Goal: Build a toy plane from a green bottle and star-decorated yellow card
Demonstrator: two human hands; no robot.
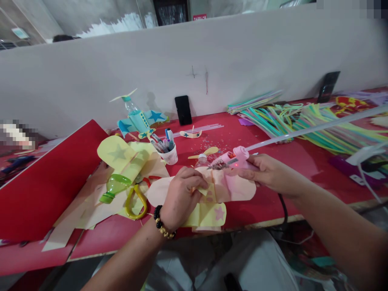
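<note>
My left hand (181, 197), with a bead bracelet on the wrist, is closed on a pink and yellow paper plane model (226, 189) lying on the red table (266, 204). My right hand (266, 171) grips a pink hot glue gun (235, 158) with a long clear glue stick (315, 128) sticking out behind it. The gun's nozzle points left at the top of the paper model, near a small bottle cap (202, 158).
A finished blue bottle plane (138, 120) stands at the back. A white cup of markers (168, 150), a green bottle (117, 186), yellow-handled scissors (137, 203) and yellow paper cut-outs (119, 154) lie left. Coloured straws (306, 121) spread right. Two phones (183, 110) lean on the wall.
</note>
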